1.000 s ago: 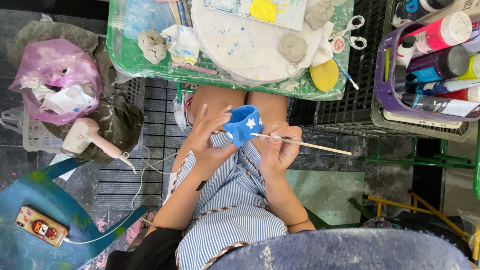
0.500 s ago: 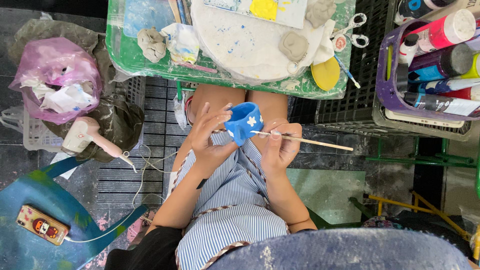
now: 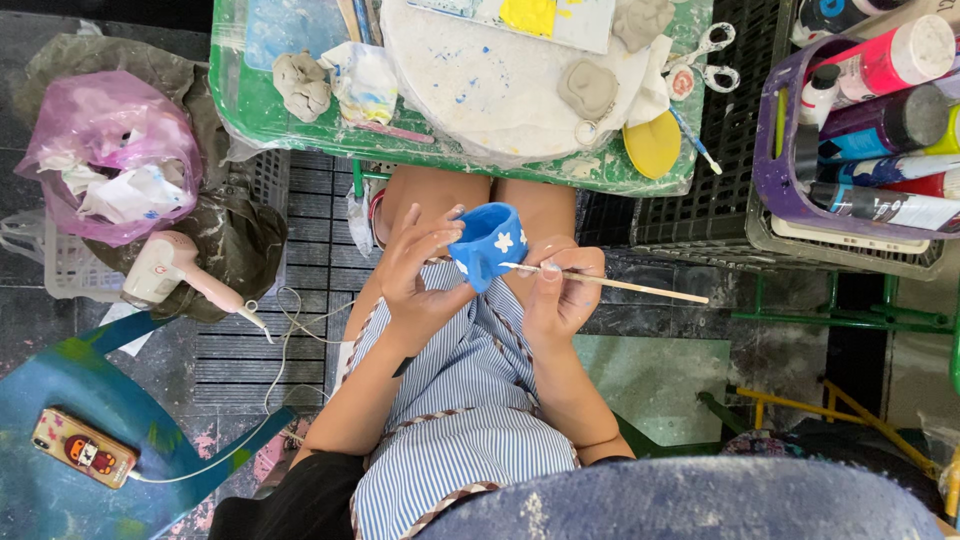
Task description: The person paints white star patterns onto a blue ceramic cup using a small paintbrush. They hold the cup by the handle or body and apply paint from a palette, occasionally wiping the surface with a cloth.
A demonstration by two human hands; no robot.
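My left hand (image 3: 418, 272) grips a small blue clay cup (image 3: 489, 241) painted with white flowers, held over my lap. My right hand (image 3: 563, 292) pinches a thin wooden paintbrush (image 3: 620, 285), its tip touching the cup's lower side. The brush handle points off to the right. Both hands sit above my blue striped apron (image 3: 465, 400) and bare knees.
A green tray table (image 3: 250, 105) ahead carries a round white board (image 3: 480, 80), grey clay lumps (image 3: 301, 84), scissors (image 3: 702, 62) and a yellow lid (image 3: 652, 145). A purple basket (image 3: 775, 180) of paint bottles stands right. A pink bag (image 3: 105, 155), hair dryer (image 3: 175, 270) and phone (image 3: 82, 461) lie left.
The cup and both hands stay nearly in place; the brush tip has shifted slightly along the cup's side.
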